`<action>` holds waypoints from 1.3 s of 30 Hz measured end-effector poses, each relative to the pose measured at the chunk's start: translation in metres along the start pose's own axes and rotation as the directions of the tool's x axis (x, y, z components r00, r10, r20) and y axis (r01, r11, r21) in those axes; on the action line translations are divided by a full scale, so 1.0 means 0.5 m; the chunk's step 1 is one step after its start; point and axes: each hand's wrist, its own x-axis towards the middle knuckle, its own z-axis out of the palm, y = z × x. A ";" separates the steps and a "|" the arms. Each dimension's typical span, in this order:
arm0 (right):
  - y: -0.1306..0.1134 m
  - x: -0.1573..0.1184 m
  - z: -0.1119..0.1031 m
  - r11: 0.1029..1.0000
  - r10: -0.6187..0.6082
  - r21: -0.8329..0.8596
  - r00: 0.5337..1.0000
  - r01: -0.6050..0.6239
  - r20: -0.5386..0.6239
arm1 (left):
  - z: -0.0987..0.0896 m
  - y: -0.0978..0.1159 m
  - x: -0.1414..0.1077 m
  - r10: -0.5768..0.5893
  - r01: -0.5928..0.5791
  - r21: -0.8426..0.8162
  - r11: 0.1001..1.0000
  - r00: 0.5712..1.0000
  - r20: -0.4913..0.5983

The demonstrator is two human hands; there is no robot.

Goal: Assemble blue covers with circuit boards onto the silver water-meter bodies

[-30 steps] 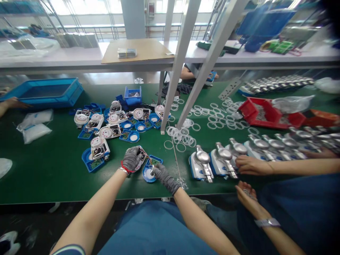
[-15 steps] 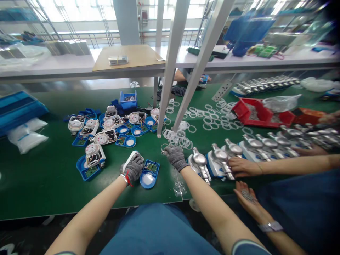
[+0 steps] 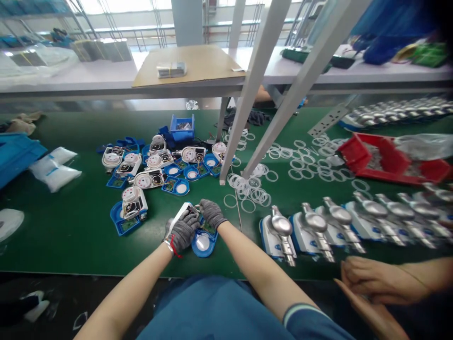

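Note:
My gloved left hand [image 3: 184,231] is wrapped over a white-cased meter [image 3: 184,211], holding it tilted on the green table; its palm hides most of the case. My gloved right hand [image 3: 211,214] is closed in a pinch beside the meter's upper right edge, with a thin pale ring [image 3: 197,208] showing at its fingertips. Under and beside both hands lies an open blue cover [image 3: 204,244] with a circuit board and a white disc. Loose clear rings [image 3: 248,205] are scattered to the right of my right hand.
Open meters [image 3: 148,179] with blue covers cluster at back left, near a blue bin [image 3: 182,128]. Metal posts [image 3: 244,113] rise ahead. Silver-bodied meters [image 3: 281,226] line the right, before red bins [image 3: 384,160]. A co-worker's hands [image 3: 382,283] are at lower right.
My right hand has moved left from the pile of rings to the meter, a ring at its fingertips. My left hand stays on the meter. The co-worker's hands have come together, and the view has shifted.

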 end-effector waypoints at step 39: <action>-0.025 0.018 0.094 0.995 0.096 0.024 0.994 -0.097 0.048 | 0.000 -0.093 0.019 -0.709 0.648 -0.393 0.652 0.705 -0.014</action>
